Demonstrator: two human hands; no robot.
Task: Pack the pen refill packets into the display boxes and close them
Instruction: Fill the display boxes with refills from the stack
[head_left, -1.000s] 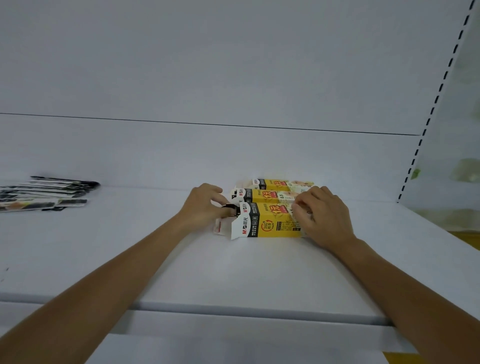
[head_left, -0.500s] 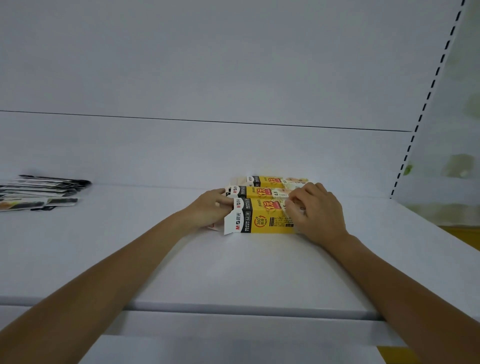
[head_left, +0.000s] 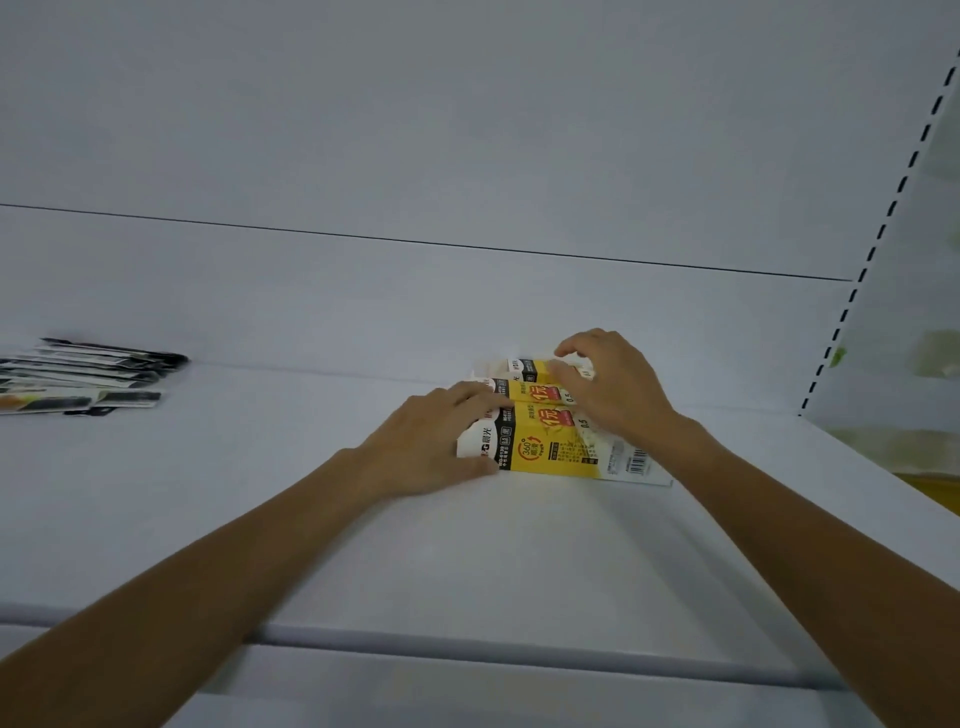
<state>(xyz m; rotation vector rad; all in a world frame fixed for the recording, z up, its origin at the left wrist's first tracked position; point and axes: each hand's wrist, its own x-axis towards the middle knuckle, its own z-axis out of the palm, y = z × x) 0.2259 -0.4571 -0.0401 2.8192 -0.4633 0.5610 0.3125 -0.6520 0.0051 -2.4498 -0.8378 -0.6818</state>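
Shelf (head_left: 467, 571): 3 boxes (head_left: 561, 452), contents hidden; left hand (head_left: 421, 452) grips nearest, right hand (head_left: 613, 389) maybe farthest.

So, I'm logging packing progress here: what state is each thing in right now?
Front box, on its side, right end shut, left end gripped.
Middle box, on its side, partly covered.
Back box, lying down, held from above.
Packets, loose pile at far left, unpacked.
Left hand, gripping the front box's left end.
Right hand, fingers curled onto the back box.
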